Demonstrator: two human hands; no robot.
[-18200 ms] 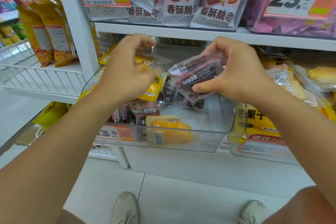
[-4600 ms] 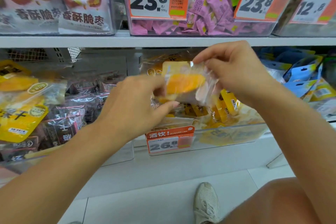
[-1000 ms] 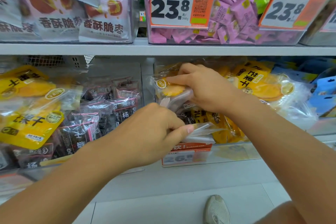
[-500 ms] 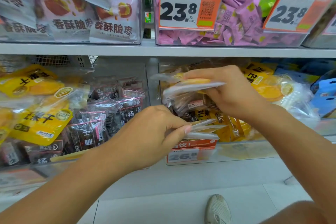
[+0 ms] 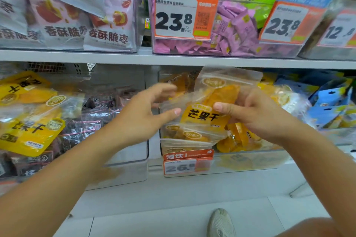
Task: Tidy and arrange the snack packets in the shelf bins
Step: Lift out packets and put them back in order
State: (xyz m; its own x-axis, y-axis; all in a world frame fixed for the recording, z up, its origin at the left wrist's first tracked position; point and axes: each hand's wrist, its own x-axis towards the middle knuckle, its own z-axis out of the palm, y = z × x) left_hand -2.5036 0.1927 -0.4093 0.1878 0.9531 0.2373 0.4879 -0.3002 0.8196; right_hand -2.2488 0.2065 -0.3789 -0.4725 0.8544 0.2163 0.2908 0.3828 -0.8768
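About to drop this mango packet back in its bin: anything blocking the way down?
Nothing solid. The right hand holds the mango packet upright above the bin. Below it lie only other stacked packets. The left hand is open beside it, left of the bin.

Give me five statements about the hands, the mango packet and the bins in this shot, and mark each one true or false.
1. The right hand grips a mango packet with a yellow label. True.
2. The left hand grips a dark purple packet. False: its fingers are spread and hold nothing, close beside the mango packet.
3. The held packet is upright in front of the clear bin that carries an orange price tag. True.
4. The bin directly above, on the upper shelf, holds blue packets. False: it holds pink packets.
5. Both hands are empty. False: the right hand holds the mango packet.
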